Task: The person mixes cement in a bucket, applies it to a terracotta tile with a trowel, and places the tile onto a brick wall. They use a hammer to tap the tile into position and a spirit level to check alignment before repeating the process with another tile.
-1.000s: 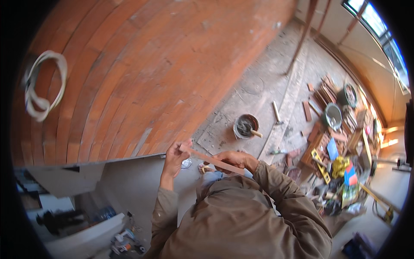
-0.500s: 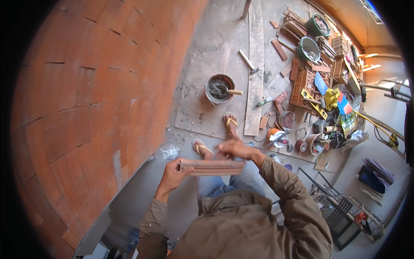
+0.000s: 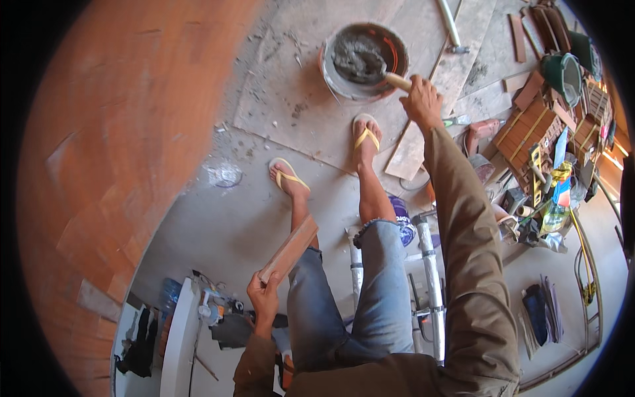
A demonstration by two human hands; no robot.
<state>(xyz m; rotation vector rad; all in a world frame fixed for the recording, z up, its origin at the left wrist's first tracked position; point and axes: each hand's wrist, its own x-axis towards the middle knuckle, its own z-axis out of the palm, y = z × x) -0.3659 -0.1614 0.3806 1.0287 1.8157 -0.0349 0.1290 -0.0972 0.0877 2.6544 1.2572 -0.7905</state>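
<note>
My left hand (image 3: 264,299) grips one end of a thin reddish-brown brick tile (image 3: 292,249), thumb on top, held aslant beside my left knee. Out in front, my right hand (image 3: 423,103) is closed around the light wooden handle of a trowel (image 3: 397,82). The trowel's blade is sunk out of sight in wet grey mortar (image 3: 357,56). That mortar lies in a round bucket (image 3: 325,71) standing on a board by my feet.
A wall of orange-brown brick tiles (image 3: 132,132) rises at my left. A hammer (image 3: 450,23) and a plank (image 3: 408,153) lie beyond the bucket. To the right are a drill (image 3: 481,134), stacked bricks (image 3: 526,129) and a green tub (image 3: 562,78). A metal frame (image 3: 433,284) stands by my right leg.
My right hand has reached forward from near the tile to the trowel handle and taken hold of it. My left hand has lowered, tilting the tile. The view has shifted, bringing the bucket closer.
</note>
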